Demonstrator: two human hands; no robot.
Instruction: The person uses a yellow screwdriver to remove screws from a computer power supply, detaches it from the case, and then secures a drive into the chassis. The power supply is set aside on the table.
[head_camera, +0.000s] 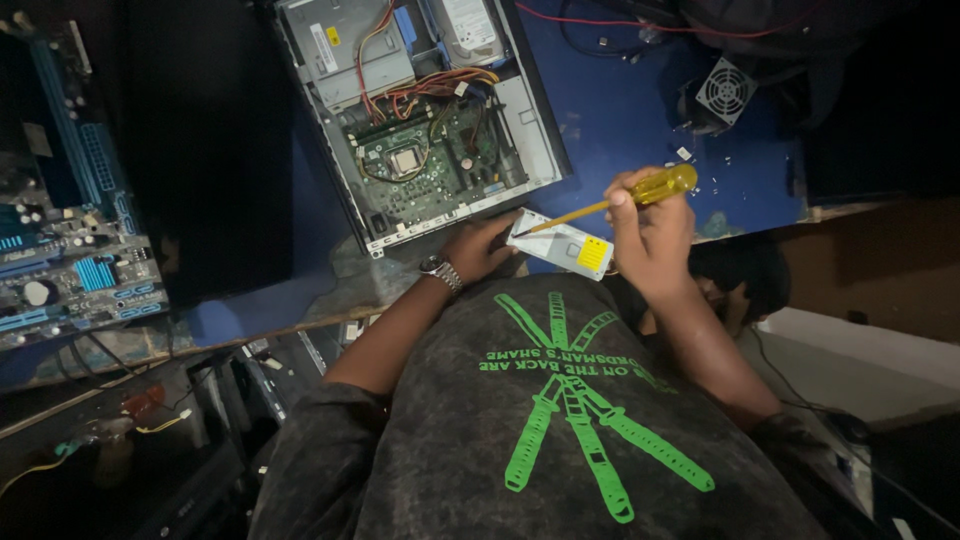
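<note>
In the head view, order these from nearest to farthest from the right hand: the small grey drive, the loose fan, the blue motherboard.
From the right hand:
1. Small grey drive, just beside it, under the screwdriver tip.
2. Loose fan, up on the blue table.
3. Blue motherboard, far across at the picture's left edge.

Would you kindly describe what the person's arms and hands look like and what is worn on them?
Both hands are bare, no gloves. The left hand has a silver metal watch at the wrist. The right hand wears nothing. Dark grey washed sleeves end above the elbows, leaving the forearms uncovered.
</note>
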